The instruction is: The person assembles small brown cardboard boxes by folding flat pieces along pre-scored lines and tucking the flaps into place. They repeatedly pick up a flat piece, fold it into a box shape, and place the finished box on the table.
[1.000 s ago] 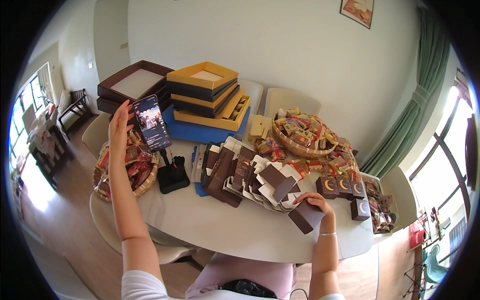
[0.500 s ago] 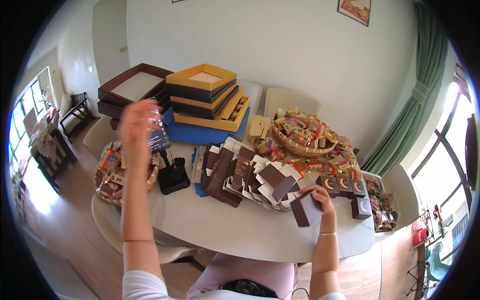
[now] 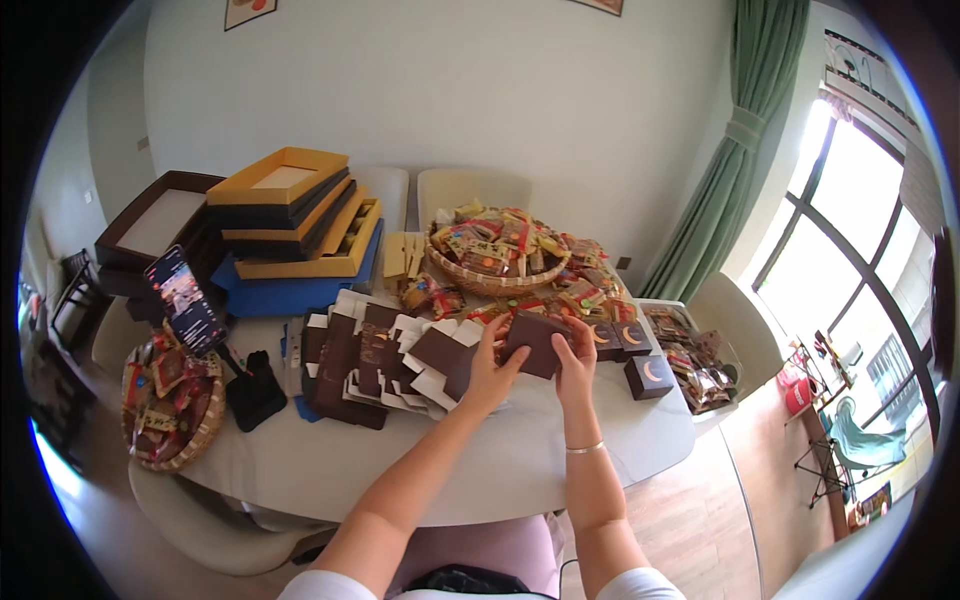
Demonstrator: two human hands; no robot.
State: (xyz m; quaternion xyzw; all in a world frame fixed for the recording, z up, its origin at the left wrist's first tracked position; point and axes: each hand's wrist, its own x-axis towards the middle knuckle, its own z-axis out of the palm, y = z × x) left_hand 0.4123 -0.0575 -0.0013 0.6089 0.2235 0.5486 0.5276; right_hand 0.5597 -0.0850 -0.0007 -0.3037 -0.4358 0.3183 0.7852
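Between my two hands, above the right half of the table, is a small dark brown carton (image 3: 534,342). My left hand (image 3: 487,368) grips its left side with the thumb across the near face. My right hand (image 3: 574,362) holds the opposite side, its thumb also on the carton. Just left of my hands lies a spread pile of flattened brown-and-white cartons (image 3: 350,372). Several small dark cube boxes with a crescent moon stand to the right; the nearest cube box (image 3: 650,378) sits close to the table's right side.
Wrapped snack packets fill a wicker basket (image 3: 480,280) at the back and another basket (image 3: 212,420) at left. A phone (image 3: 184,300) rises on a black stand (image 3: 256,395). Yellow-and-black box trays (image 3: 290,218) are stacked behind, beside brown trays (image 3: 128,240). A chair (image 3: 735,310) stands right.
My left hand has come down from the phone to the carton, which both hands now hold. The carton has moved up and away from the table's near edge. The view has turned right.
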